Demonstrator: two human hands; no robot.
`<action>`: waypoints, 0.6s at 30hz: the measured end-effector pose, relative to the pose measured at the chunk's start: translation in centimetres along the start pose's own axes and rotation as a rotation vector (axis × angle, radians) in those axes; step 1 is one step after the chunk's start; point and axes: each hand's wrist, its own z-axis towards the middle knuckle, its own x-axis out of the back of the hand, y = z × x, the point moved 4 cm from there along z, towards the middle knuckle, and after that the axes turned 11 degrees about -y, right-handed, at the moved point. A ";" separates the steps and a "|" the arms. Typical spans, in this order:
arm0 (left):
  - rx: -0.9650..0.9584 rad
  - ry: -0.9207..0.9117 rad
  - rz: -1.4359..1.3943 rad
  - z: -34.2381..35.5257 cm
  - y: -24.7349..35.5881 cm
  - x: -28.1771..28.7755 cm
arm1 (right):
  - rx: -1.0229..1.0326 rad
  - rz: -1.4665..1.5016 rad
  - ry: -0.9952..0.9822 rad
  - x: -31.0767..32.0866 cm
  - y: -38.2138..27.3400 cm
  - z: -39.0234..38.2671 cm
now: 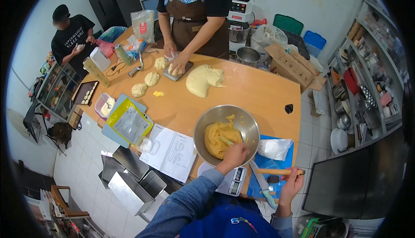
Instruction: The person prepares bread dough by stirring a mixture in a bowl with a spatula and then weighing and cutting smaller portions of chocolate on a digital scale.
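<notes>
A steel mixing bowl [252, 128] holds a mass of yellow dough [216, 136]. Over its near rim reaches my left hand [234, 155], fingers closed around a slim pale green utensil [226, 141] whose tip meets the dough. Most of that utensil is hidden by the hand. Right of the bowl, my right hand [292, 182] grips one end of a wooden stick [272, 171] held level above a blue sheet. Below the stick lies a long blade with a mint-green handle [270, 200]. A digital kitchen scale [235, 182] sits beneath the bowl's near side.
Across the wooden table [259, 89], a co-worker in a brown apron presses dough on a grey scale [179, 74], beside a large dough slab [201, 80]. An open notebook [170, 151] and yellow pouch [129, 121] lie left. A white powder bag [275, 148] rests right of the bowl.
</notes>
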 end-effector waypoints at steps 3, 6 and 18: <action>-0.028 0.024 0.007 0.0 -0.3 -0.1 | -0.008 0.131 0.053 -0.6 1.5 0.8; -0.062 0.041 -0.060 -0.1 -0.5 0.0 | -0.028 0.237 0.101 -1.1 3.6 1.2; -0.216 -0.004 0.017 -0.5 -0.7 0.0 | -0.065 0.307 0.111 -3.0 6.8 1.0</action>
